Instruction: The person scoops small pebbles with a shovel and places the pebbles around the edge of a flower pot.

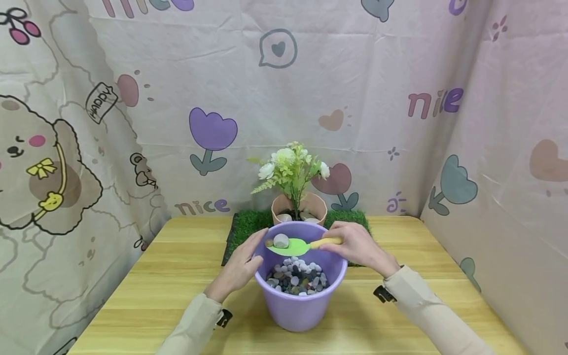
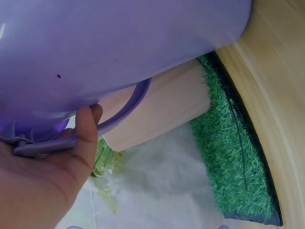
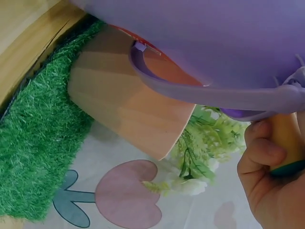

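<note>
A purple bucket (image 1: 296, 308) holds several small white, grey and dark pebbles (image 1: 295, 276). My left hand (image 1: 237, 268) grips its left rim, and the left wrist view shows my fingers (image 2: 86, 136) by the bucket's handle (image 2: 126, 107) and outer wall. With my right hand (image 1: 355, 246) I hold a small garden trowel by its yellow handle (image 1: 326, 242). Its green blade (image 1: 290, 246) points left over the bucket's opening and carries a larger white stone (image 1: 281, 240) and a brownish one (image 1: 268, 243). In the right wrist view the bucket hides the blade.
Behind the bucket, a pinkish pot (image 1: 319, 204) with white flowers (image 1: 288, 162) and larger stones at its base stands on a green turf mat (image 1: 248, 229). The wooden table (image 1: 177, 276) extends to both sides. Patterned cloth (image 1: 275, 98) hangs around it.
</note>
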{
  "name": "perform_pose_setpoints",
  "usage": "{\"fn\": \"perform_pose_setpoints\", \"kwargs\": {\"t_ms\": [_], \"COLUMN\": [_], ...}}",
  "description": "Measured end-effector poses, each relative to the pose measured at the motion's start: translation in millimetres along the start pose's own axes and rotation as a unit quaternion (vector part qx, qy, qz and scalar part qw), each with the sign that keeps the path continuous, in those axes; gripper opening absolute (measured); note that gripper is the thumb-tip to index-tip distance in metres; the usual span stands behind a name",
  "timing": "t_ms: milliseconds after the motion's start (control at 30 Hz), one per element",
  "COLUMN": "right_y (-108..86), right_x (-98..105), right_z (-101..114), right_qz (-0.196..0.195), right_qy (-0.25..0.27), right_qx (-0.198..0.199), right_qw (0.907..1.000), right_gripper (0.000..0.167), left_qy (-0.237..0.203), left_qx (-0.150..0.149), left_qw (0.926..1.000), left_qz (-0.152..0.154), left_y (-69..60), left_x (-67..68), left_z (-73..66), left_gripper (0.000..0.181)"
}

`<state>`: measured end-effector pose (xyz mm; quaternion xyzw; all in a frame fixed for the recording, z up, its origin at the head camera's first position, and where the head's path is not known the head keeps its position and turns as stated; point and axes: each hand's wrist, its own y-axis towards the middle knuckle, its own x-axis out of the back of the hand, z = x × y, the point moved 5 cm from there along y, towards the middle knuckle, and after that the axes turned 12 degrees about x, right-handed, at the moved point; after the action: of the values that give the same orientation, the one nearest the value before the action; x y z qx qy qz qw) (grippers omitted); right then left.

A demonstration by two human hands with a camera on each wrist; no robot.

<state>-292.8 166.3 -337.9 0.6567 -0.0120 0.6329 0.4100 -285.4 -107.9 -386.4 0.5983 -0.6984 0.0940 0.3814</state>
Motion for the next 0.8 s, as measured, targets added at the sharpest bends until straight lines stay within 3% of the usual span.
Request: {"fn": "perform_pose_setpoints", "kwargs": {"t_ms": [433,800], "right_y": [-7.2,-12.8], "right_x": [0.1,4.1], "right_z": [-4.1,-1.1], "right_qz": [-0.049,-0.083], "right_qy": [0.040,0.030], "right_qx": [-0.012,0.003], "right_qw": [0.9979,0.9961], "right_gripper": [0.020,0.019], "left_qy": [-0.003,-0.001], "left_qx": [0.008,0.011], "left_qw": [1.0000,0.9999], "left_qz": [0.001,-0.004], "left_y": [-0.4,-1.5], "left_x": [-0.1,0.6], "left_z": [-1.8,-1.8], "left_gripper": [0.067,0.067]}}
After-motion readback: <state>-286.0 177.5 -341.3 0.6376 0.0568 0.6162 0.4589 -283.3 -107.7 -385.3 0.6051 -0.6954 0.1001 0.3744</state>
